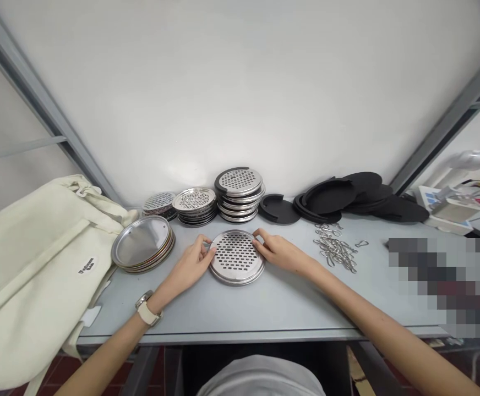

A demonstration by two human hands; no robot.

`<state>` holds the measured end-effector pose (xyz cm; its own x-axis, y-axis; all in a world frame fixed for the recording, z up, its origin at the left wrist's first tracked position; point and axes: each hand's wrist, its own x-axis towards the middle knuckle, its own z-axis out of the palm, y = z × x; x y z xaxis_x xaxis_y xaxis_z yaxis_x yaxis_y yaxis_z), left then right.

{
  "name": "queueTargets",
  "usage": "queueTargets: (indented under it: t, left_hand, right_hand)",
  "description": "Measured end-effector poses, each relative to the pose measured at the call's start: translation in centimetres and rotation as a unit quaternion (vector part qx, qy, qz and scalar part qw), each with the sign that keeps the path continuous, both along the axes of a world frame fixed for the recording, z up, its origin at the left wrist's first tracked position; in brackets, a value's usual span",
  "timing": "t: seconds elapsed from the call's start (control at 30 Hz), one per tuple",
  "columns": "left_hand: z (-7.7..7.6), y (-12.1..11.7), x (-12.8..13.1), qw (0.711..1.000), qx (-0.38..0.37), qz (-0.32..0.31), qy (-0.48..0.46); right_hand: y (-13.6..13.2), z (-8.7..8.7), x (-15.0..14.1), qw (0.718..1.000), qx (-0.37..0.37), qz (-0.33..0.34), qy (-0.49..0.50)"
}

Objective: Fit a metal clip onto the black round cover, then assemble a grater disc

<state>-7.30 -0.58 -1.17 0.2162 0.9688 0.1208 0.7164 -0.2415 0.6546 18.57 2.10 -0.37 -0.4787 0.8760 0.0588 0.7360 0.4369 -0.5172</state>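
A round perforated metal disc [235,254] lies on the table in front of me, seated on a shallow metal plate [240,282] of about the same width. My left hand [195,257] pinches its left edge between thumb and fingers. At the upper right edge, my right hand [279,250] grips the same disc, thumb and index finger on the rim. Left of my hands stands a stack of plain metal plates [141,242]. Behind are stacks of perforated discs [194,201], the tallest stack [240,181] having a black ring piece on top.
Black round holders [326,197] lie piled at the back right, with a single one [280,210] beside the stacks. Small metal carabiner clips [334,248] form a heap right of my hand. A cream bag [37,264] covers the table's left end. White devices [446,212] stand far right.
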Motion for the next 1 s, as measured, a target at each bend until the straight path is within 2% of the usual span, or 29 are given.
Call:
queueTargets:
  t: [0.2,0.43,0.57,1.0]
  left_hand:
    - [0.1,0.0,0.1,1.0,0.002,-0.017,-0.011]
    - [0.6,-0.5,0.1,0.999,0.015,-0.018,0.045]
    - [0.7,-0.5,0.0,0.999,0.004,-0.022,0.047]
    - [0.0,-0.1,-0.4,0.999,-0.032,-0.021,0.033]
  right_hand:
    - [0.1,-0.2,-0.1,0.999,0.023,-0.015,-0.046]
    - [0.3,-0.8,-0.2,0.994,0.057,-0.028,-0.091]
    - [0.3,-0.8,-0.3,0.991,0.069,-0.036,-0.113]
    - [-0.2,-0.8,-1.0,0.972,0.093,-0.086,-0.198]
